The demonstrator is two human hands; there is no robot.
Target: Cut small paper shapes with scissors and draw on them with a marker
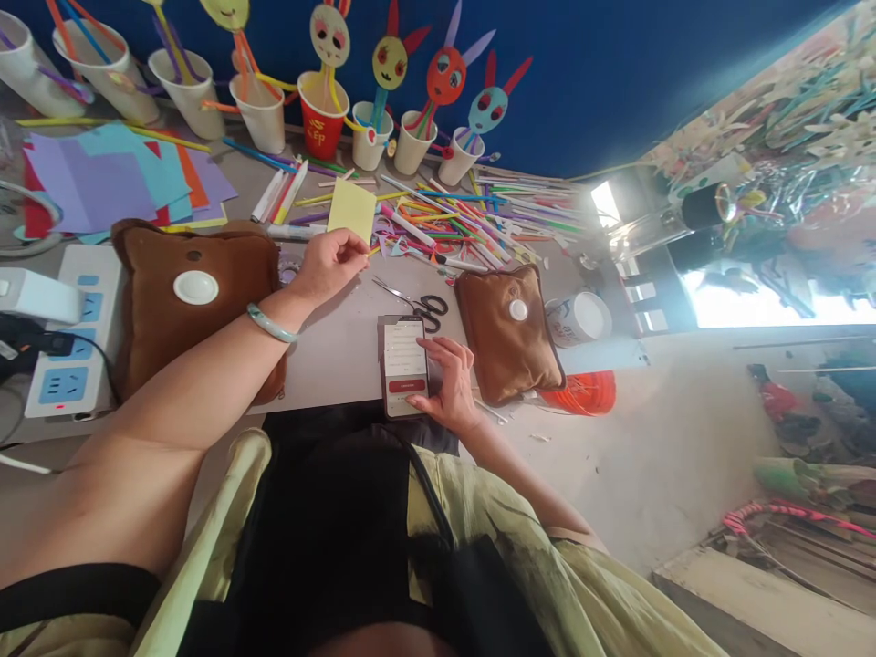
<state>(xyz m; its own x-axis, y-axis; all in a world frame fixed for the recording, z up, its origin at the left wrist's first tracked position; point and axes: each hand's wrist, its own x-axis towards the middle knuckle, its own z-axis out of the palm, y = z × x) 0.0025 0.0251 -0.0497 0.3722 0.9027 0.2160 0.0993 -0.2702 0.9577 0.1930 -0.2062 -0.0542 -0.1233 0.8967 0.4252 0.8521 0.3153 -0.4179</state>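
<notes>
I watch through one camera worn on the person's head, facing forward and steeply down. The wide view starts at the dark clothing [321,520] along the bottom edge, keeps the left hand [335,265] and right hand [448,383] close around the centre, looks onto the tabletop [328,351] within arm's reach, meets a blue wall [568,82] at top, and takes in farther floor [643,465] rightward.
</notes>
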